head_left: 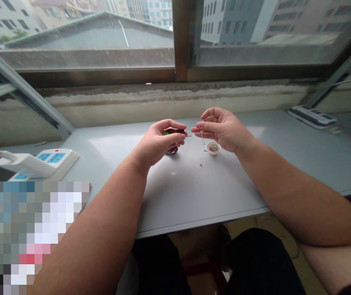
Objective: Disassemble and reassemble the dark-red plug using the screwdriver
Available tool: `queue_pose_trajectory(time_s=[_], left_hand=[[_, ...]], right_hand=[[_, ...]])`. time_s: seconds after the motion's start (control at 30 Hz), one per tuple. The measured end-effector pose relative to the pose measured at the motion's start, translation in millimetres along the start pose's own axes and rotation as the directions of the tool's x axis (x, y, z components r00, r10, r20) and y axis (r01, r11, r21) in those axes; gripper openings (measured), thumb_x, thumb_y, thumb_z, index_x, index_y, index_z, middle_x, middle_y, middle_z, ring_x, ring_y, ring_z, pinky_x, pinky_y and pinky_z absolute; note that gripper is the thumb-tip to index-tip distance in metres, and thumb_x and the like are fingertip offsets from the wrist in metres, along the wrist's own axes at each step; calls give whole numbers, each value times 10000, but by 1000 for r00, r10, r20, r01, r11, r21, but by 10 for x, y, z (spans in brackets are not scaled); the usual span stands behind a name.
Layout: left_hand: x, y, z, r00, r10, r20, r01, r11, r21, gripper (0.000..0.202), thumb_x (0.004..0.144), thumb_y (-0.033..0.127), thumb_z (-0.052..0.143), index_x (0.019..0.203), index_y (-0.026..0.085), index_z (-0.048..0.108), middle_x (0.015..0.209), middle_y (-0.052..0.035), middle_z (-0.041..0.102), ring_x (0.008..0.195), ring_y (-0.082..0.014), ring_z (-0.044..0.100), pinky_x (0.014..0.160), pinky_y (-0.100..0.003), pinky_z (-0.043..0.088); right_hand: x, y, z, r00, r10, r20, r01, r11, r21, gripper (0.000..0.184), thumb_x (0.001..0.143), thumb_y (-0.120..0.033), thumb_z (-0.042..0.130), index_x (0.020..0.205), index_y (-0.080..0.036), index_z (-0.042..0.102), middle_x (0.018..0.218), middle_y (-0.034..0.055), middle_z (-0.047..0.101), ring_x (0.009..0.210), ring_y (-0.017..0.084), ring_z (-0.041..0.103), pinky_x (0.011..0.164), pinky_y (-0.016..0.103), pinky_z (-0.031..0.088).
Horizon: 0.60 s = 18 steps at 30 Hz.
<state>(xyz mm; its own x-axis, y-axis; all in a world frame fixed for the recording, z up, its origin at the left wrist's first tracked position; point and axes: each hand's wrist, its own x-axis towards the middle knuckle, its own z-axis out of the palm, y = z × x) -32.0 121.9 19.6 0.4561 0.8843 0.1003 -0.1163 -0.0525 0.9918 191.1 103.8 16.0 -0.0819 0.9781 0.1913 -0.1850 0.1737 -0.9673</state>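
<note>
We judge this midway: our left hand (164, 139) grips a black-and-green screwdriver (177, 131), our right hand (223, 126) pinches a small pale piece (202, 135), while the white round cup (213, 154) and dark round part (172, 150) sit apart, unjoined, on the table (187, 200).

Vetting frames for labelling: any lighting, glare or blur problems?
Head view: daylight through the window, pale glare on the table, soft shadow below the left hand; dark item in it and thin piece at the fingertips of the right hand too soft to identify; pixelated patch at lower left; wide-angle stretch toward edges.
</note>
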Motion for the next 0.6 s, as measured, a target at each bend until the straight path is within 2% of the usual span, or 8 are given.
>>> queue_pose_trajectory(time_s=[0.07, 0.17, 0.23, 0.37, 0.6], left_hand=[[-2, 2, 10, 1000, -5, 3, 5, 1000, 4, 274, 705, 174, 847, 948, 175, 719, 880, -66, 753, 648, -103, 633, 540, -210, 418], [-8, 6, 26, 1000, -18, 3, 18, 1000, 6, 269, 701, 164, 842, 936, 175, 712, 897, -67, 752, 641, -97, 628, 533, -211, 407], [-10, 3, 31, 1000, -23, -2, 23, 1000, 13, 267, 702, 168, 841, 935, 178, 711, 887, -66, 748, 640, -100, 628, 529, -213, 403], [-10, -7, 22, 1000, -18, 0, 18, 999, 34, 267, 705, 177, 843, 941, 178, 717, 870, -65, 741, 663, -113, 643, 535, -216, 407], [-2, -25, 8, 1000, -12, 5, 12, 998, 58, 253, 733, 199, 848, 949, 181, 717, 787, -49, 711, 662, -123, 641, 537, -221, 404]], right_hand=[[15, -1, -14, 999, -37, -21, 35, 996, -81, 326, 702, -250, 909, 865, -212, 629, 769, -29, 683, 728, 111, 671, 669, 249, 556], [19, -18, -17, 997, -63, -49, 58, 994, -96, 295, 698, -229, 908, 813, -208, 637, 712, -40, 638, 625, 80, 559, 548, 221, 452], [6, -39, -6, 998, -40, -44, 39, 999, -33, 313, 707, -248, 920, 825, -211, 631, 741, -30, 661, 644, 88, 596, 579, 227, 501], [-27, -69, 15, 1000, 11, -20, -10, 996, 85, 327, 733, -272, 928, 857, -212, 632, 845, -2, 731, 797, 121, 725, 773, 266, 629], [-44, -36, 27, 995, 16, 100, -25, 995, 94, 309, 742, -269, 917, 890, -204, 653, 866, 3, 767, 820, 134, 766, 851, 307, 659]])
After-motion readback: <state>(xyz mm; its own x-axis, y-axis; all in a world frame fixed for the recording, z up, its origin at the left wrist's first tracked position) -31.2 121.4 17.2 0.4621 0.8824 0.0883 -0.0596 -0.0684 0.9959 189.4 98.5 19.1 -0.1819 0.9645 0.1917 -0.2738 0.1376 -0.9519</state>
